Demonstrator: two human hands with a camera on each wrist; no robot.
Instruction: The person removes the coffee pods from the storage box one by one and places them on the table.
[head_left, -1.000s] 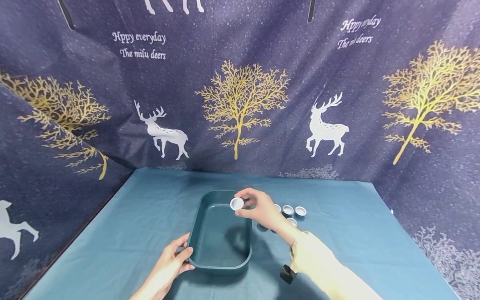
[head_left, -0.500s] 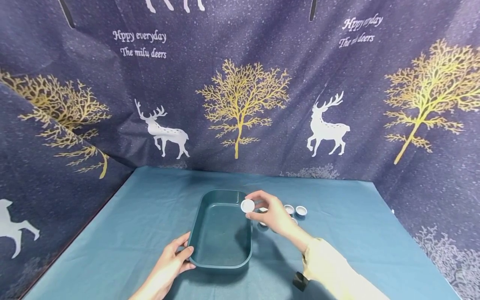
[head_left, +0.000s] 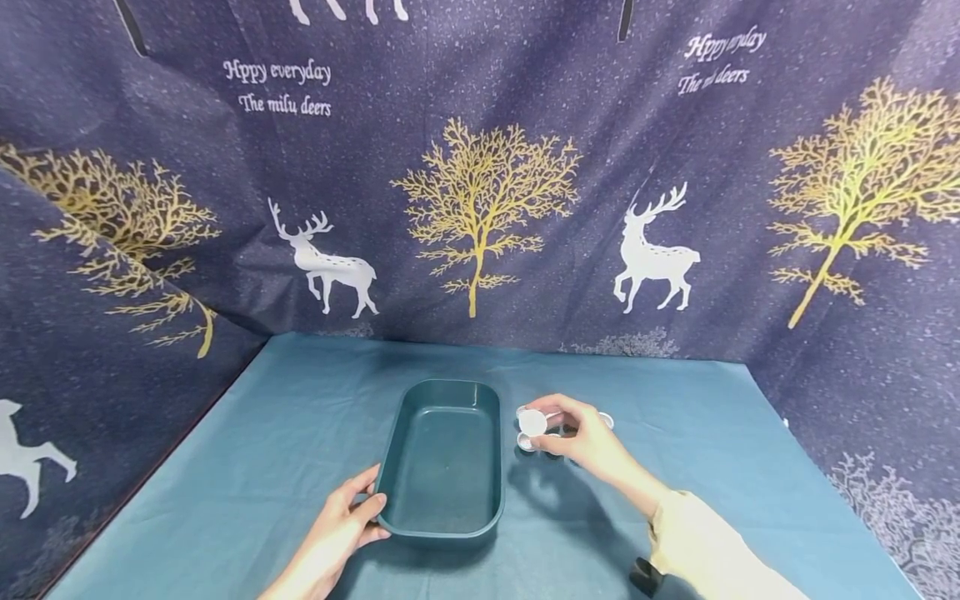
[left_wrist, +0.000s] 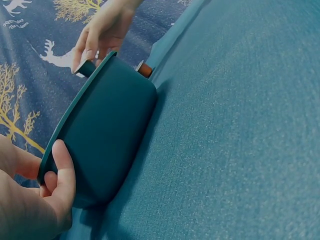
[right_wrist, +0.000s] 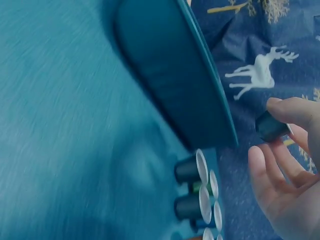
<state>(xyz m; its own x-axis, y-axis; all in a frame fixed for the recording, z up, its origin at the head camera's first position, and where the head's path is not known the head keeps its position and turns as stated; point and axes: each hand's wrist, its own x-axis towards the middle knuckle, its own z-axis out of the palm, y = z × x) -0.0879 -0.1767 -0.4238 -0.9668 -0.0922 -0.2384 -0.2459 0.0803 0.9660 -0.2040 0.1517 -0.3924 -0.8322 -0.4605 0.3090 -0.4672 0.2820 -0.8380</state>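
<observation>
My left hand (head_left: pixel 337 529) grips the near left corner of a teal plastic bin (head_left: pixel 447 534), thumb at the rim and fingers along the outer wall. To the right of the bin, my right hand (head_left: pixel 581 429) pinches a dark green coffee capsule (right_wrist: pixel 270 126) between thumb and fingers. In the head view the pale round face of that capsule (head_left: pixel 533 422) is turned toward the camera. The held capsule overlaps a group of coffee capsules (head_left: pixel 527 442) in the head view. The right wrist view shows those capsules standing on the cloth, a dark green capsule (right_wrist: pixel 189 170) among them.
A blue-green cloth (head_left: pixel 300 417) covers the table. Behind it hangs a dark blue curtain (head_left: pixel 525 275) printed with deer and trees. One capsule (head_left: pixel 606 420) shows past my right hand. A black device (head_left: pixel 647 577) sits at my right sleeve.
My right hand has moved right, from over the bin's right part to over the group of capsules, with the capsule in its fingers. The left hand and the bin have stayed in place.
</observation>
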